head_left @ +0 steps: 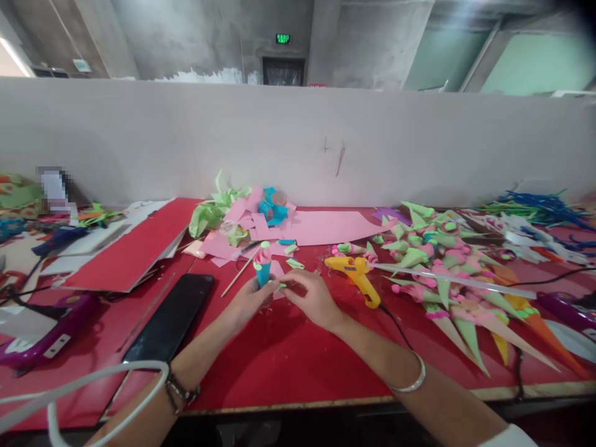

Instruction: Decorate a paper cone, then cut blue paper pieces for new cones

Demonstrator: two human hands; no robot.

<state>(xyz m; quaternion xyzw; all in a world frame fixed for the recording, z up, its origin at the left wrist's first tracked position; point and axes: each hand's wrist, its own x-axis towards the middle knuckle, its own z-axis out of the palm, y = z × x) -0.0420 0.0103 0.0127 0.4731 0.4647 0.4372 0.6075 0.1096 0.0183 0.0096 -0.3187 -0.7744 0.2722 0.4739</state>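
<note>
My left hand (248, 304) is closed around a small blue paper cone (263, 274), held upright, with pink paper and light green bits at its top. Close beside it, my right hand (313, 299) pinches a small light green paper piece (280, 286) near the left fingertips. Just beyond the right fingers lies another green paper strip (295, 263). A yellow glue gun (356, 273) with a long clear glue stick rests to the right of my right hand. Behind the cone a thin wooden stick (239, 273) lies slantwise on the red table (288, 366).
Many finished-looking paper cones (447, 273) are heaped at right. Green, pink and blue paper scraps (251, 211) pile at the back before a grey partition (279, 143). A black phone (172, 316) and a purple power strip (51, 332) lie left; a white cable (107, 372) loops near my left forearm.
</note>
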